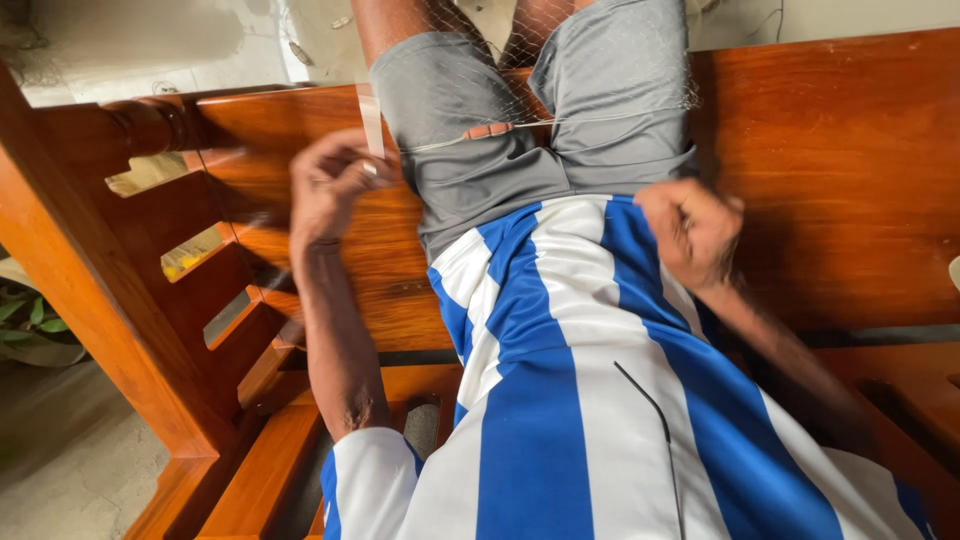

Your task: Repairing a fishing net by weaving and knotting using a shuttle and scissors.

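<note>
At the bottom of the frame, closest to the camera, is the person's blue and white striped shirt (560, 400). A thin dark cord (650, 405) lies on it.

A bit higher, in the middle left, the left hand (330, 185) is lifted up. Its fingers are curled in, and they pinch a flat, pale stick (372, 122) that points up. On the right, the right hand (690, 230) is closed into a fist just by the shirt. It is blurry, so I cannot tell if it has hold of anything.

Above the hands are the gray shorts (520, 110). A thin net (610, 60) is spread over the lap in the upper middle of the frame. It is very fine and see-through. A pale string (560, 122) runs across the shorts at the edge of the net, from near the stick over to the right.

The person sits on a shiny brown wooden bench (850, 170). Its armrest with slats (150, 250) is on the left side of the frame. At the far left edge are some green leaves (30, 320), and a gray floor (70, 470) is in the lower left corner. At the very top is a pale floor (150, 40).
</note>
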